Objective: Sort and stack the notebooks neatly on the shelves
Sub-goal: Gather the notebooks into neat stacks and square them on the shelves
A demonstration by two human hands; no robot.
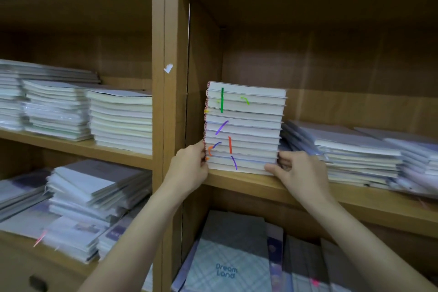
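Stack: the tall stack of notebooks [244,128] stands between my two hands, on the shelf board [260,187] right above my wrists, pressed close to the wooden divider [173,102] beside my left hand.
Left hand: my left hand [189,168] is cupped against the stack's lower left edge, fingers curled round the spines of the bottom few books.
Right hand: my right hand [296,170] pinches the lower right corner, thumb under the front edge, fingers bent onto the side.
Step, as I judge it: squaring or seating the pile on the shelf.
Neighbours: a lower, slumped pile [343,152] lies just beyond my right hand, touching or nearly touching the stack; I cannot tell which.
Risk one: I only hold the bottom books. If I push or pull sharply, the upper ones could slide off, since the top already leans slightly.
Risk two: the coloured ribbons [222,99] hang over the front edges and could snag on my fingers.
Risk three: shoving right would crowd the slumped pile and tip it further.
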